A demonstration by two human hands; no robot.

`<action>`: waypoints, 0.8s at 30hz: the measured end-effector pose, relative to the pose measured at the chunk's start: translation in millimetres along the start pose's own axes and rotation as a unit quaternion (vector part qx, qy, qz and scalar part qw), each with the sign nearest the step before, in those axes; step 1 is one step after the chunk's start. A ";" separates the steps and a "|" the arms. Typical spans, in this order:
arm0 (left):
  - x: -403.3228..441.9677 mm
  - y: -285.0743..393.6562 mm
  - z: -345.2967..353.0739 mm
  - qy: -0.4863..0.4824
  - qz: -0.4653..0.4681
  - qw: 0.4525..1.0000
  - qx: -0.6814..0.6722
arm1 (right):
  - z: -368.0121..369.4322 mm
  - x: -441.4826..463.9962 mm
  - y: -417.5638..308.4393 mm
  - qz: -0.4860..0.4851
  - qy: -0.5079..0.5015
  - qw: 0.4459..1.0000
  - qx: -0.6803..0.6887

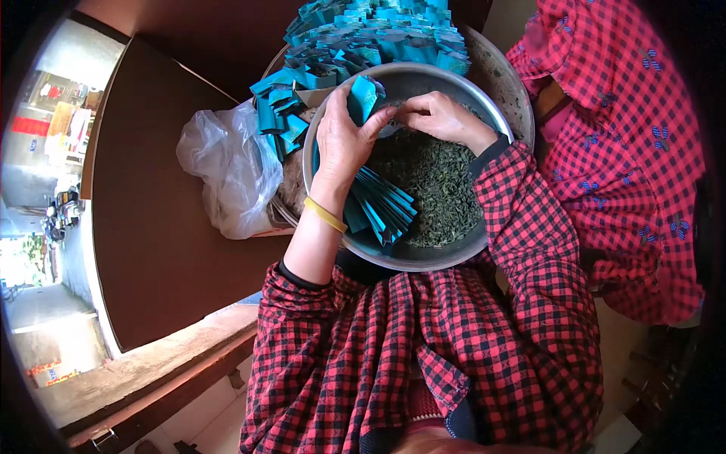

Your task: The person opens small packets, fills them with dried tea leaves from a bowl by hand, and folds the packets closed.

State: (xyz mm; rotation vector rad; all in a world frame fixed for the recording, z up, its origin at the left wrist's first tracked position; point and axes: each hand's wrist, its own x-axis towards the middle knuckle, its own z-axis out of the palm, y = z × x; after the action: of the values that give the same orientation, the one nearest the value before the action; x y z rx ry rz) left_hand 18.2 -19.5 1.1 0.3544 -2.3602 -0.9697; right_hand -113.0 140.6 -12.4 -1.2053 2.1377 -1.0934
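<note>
My left hand (pixel 344 138) is closed around a small blue packet (pixel 364 98) above the left side of a metal bowl (pixel 484 246). Close to it, on the right, my right hand (pixel 442 119) has its thumb and fingertips pinched together over the bowl; anything between them is too small to make out. Dark green dried leaves (pixel 446 193) fill much of the bowl. A fanned stack of blue packets (pixel 378 204) lies at the bowl's left side, below my left hand.
Behind the bowl, many blue packets (pixel 378 38) are heaped over a larger round container (pixel 510 79). A clear plastic bag (pixel 234 170) lies to the left, beside a brown panel (pixel 166 189). Another person in red checks (pixel 628 151) is close on the right.
</note>
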 end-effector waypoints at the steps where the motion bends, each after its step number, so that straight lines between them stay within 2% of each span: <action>1: 0.3 0.4 -0.1 -0.001 -0.007 1.000 0.004 | 0.5 -1.1 -0.9 -0.001 0.000 1.000 -0.001; 4: 0.0 -0.4 0.3 0.009 -0.002 1.000 0.008 | 1.6 -3.4 -1.7 0.014 0.079 0.994 -0.073; 5: -0.5 -0.8 0.1 0.013 -0.001 1.000 0.010 | 1.4 -4.2 -1.2 0.014 0.078 0.994 -0.073; 8: -1.0 0.3 -0.8 0.013 -0.005 1.000 0.008 | -0.8 -8.4 1.8 -0.010 0.173 0.961 -0.217; 13: -0.4 -0.2 -0.8 0.013 -0.004 1.000 0.000 | 10.2 -6.6 5.0 -0.068 0.149 0.935 -0.315; 16: -0.9 0.1 -1.6 0.011 -0.002 1.000 -0.003 | 25.6 -3.3 9.7 -0.109 0.066 0.979 -0.156; 17: -0.8 0.4 -1.8 0.009 -0.001 1.000 -0.004 | 29.9 -0.1 9.9 -0.110 0.066 0.979 -0.157; 21: -1.3 1.0 -1.2 0.010 0.003 1.000 -0.001 | 50.4 11.5 6.3 -0.063 0.073 0.993 -0.066; 24: -1.6 -0.3 -1.4 0.008 0.005 1.000 -0.012 | 62.9 16.1 11.8 -0.003 0.036 0.996 0.080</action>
State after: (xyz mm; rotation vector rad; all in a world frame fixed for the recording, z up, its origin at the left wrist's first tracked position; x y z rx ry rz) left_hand 20.3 -19.9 1.1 0.3386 -2.3329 -0.9854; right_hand -83.5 104.1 -58.7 -1.1140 2.0548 -1.3023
